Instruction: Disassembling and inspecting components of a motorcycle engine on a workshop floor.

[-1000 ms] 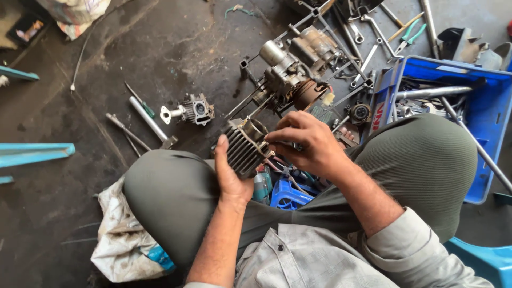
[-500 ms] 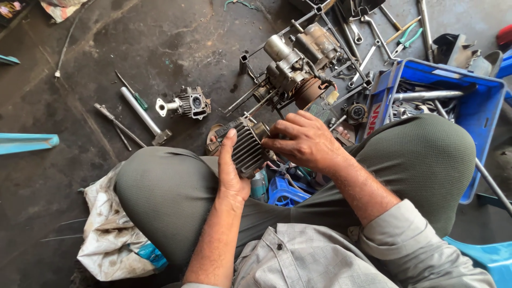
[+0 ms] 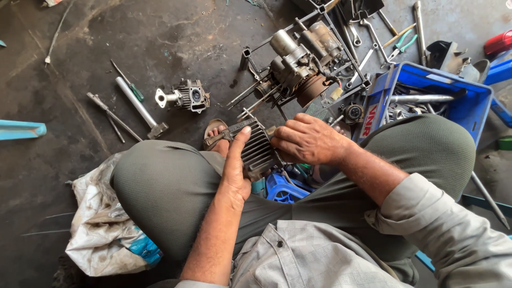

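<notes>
Since the earlier frames: finned cylinder block [image 3: 257, 148] raised slightly and turned in the grip; right hand [image 3: 309, 141] shifted to the block's right edge; camera nearer and panned a little, so the floor items sit lower-left than before.

Head view, 1 camera only:

1. Left hand [image 3: 233, 170]: grasping the block from the left, palm against its side, thumb laid up along the fins.
2. Right hand: curled over the block's right end, fingers bent down onto it; whether they pinch a small part there cannot be told, as the knuckles hide it.
3. Finned cylinder block: dark grey, held above the lap between both knees, just over a sandalled foot [image 3: 215, 137].
4. Engine crankcase on frame [image 3: 298, 64]: on the floor ahead of the block, 2 long studs pointing toward the person.
5. Cylinder head [image 3: 186, 97]: loose on the floor to the left, well apart from the hands.
6. Hammer [image 3: 140, 109] and green-handled screwdriver [image 3: 128, 82]: beside the cylinder head.
7. Blue crate [image 3: 474, 101]: at the right knee, filled with metal parts.
8. White sack [image 3: 101, 224]: under the left thigh.

Step in hand, as judged: inspecting or preparing the block off the engine. Next move would call for a steady 2-handed grip and lining the block's bores with the studs, if refitting is meant.
</notes>
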